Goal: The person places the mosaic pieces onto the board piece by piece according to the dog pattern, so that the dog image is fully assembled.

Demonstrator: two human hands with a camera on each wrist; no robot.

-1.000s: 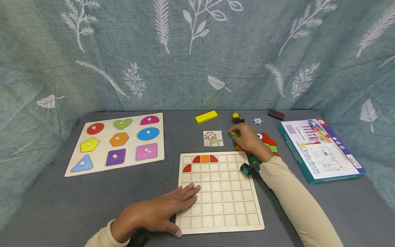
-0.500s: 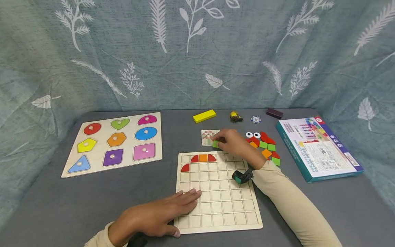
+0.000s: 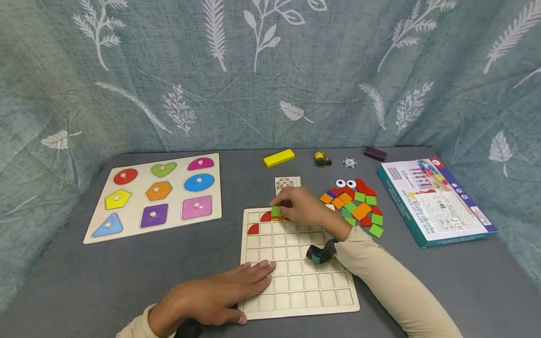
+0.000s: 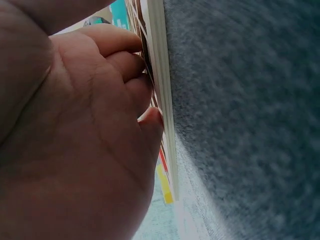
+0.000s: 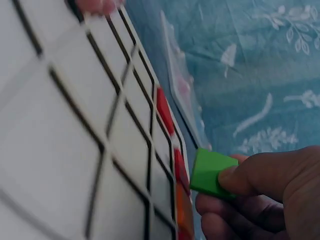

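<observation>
A green square tile (image 5: pixel 212 172) is pinched between the thumb and fingers of my right hand (image 3: pixel 302 206), just above the far rows of a wooden grid board (image 3: pixel 296 270). Below it, red quarter-round tiles (image 3: pixel 253 229) and an orange square tile lie in the board's cells; the hand partly covers them. My left hand (image 3: pixel 224 291) rests with extended fingers on the board's near left side. In the left wrist view its palm faces the board's edge (image 4: pixel 162 100). Behind the right hand lies a small picture card (image 3: pixel 287 182), partly hidden.
Loose tiles (image 3: pixel 361 211) in several colours lie right of the board, beside a flat box (image 3: pixel 439 202). A shape puzzle (image 3: pixel 156 197) lies at left. Along the back are a yellow block (image 3: pixel 279 158), a small yellow-black figure (image 3: pixel 322 158), a chip (image 3: pixel 349 162) and a dark block (image 3: pixel 375 153).
My right hand has carried the green tile from beside the loose pile, leftward past the card and down to the board's far rows. The left hand stays on the board.
</observation>
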